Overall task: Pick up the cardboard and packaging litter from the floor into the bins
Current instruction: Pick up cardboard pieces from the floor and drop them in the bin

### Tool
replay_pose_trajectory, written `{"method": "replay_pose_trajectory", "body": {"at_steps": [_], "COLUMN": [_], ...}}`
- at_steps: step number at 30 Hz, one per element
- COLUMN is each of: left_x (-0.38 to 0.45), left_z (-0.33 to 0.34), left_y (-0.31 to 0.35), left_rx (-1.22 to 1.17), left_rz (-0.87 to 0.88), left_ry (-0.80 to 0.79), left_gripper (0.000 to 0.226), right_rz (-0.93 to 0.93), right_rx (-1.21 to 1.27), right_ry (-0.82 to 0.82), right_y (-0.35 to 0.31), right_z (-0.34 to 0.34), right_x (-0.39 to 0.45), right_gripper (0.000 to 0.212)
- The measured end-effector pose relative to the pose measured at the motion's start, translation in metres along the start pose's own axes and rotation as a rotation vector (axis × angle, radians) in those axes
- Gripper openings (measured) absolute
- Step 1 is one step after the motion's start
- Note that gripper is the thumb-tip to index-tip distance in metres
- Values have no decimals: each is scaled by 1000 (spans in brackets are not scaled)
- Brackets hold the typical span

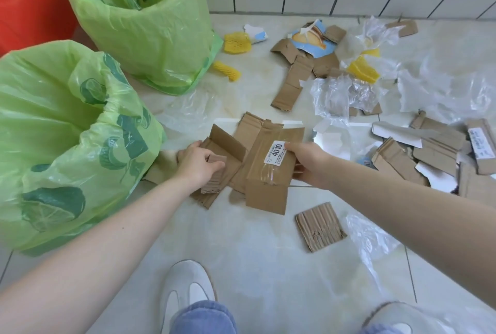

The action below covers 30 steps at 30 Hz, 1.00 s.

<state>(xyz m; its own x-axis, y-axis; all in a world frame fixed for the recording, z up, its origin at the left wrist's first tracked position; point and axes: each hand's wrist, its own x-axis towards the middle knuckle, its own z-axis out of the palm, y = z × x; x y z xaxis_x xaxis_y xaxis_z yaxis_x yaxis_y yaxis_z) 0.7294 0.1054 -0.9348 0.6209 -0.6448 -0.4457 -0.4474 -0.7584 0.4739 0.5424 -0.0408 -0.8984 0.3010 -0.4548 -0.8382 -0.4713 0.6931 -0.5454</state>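
Both hands (200, 163) (308, 164) gripping flattened cardboard (264, 172) (near bin (67, 118))

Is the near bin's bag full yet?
Cannot tell. The near bin has its green liner bunched over the mouth, hiding the contents; no litter shows above its rim.
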Motion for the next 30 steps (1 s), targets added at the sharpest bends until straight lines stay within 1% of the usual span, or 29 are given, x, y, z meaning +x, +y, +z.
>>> {"method": "replay_pose_trajectory", "body": {"at_steps": [3,7,9,12,15,18,21,23,27,30], "left_x": [2,-2,-3,-6,-9,-12,-15,-18,-22,-25], "left_z": [5,12,14,15,15,13,7,3,0,3], "left_y": [0,0,-1,-1,-1,-2,3,8,13,7], "left_rx": [6,23,-13,-118,-172,-266,-393,-452,-421,-416], "left_rz": [-19,-59,-76,-84,-73,-69,-47,-37,-23,-53], "left_ry": [-6,27,14,7,13,7,39,45,41,10], "left_gripper": [20,25,27,21,22,23,13,7,5,4], "right_rz": [6,-10,-17,-35,-54,-50,-59,-53,-12,-14], "right_rx": [14,-43,-74,-98,-97,-78,-26,-34,-76,-36], "right_ry": [-29,-7,-1,14,46,44,9,0,-10,-6], "right_y": [6,5,3,3,5,7,6,4,6,9], "right_z": [9,21,25,26,22,13,2,-3,-1,8], "right_x": [5,8,10,14,19,21,20,18,11,9], "right_gripper": [15,17,17,16,22,21,21,20,20,22]}}
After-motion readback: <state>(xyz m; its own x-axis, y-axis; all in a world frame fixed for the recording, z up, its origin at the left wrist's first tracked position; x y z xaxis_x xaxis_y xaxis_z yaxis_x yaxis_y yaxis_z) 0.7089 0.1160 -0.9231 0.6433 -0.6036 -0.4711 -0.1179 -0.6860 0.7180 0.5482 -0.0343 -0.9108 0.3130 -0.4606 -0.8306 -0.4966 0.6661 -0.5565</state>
